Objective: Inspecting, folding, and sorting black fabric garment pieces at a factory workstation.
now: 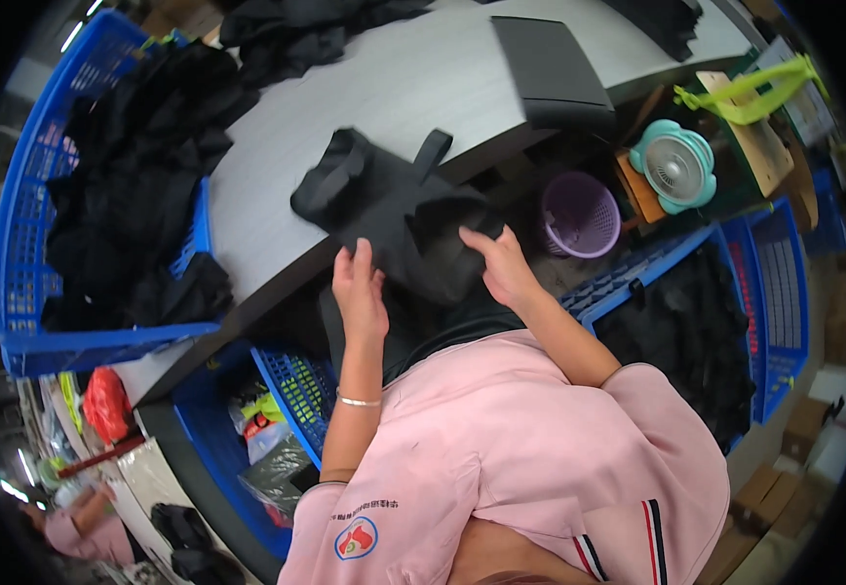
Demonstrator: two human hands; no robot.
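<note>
Two hands, the left hand and right hand, rest with released fingers on a black fabric bag at the grey counter edge.

Surface: a long pale grey table with a dark edge, running slantwise across the view.
Near edge: a black fabric bag with strap handles lies flat, partly hanging over the rim.
Left end: a blue plastic crate heaped with black cloth.
Far side: a flat black folded piece; a pile of black fabric.
</note>
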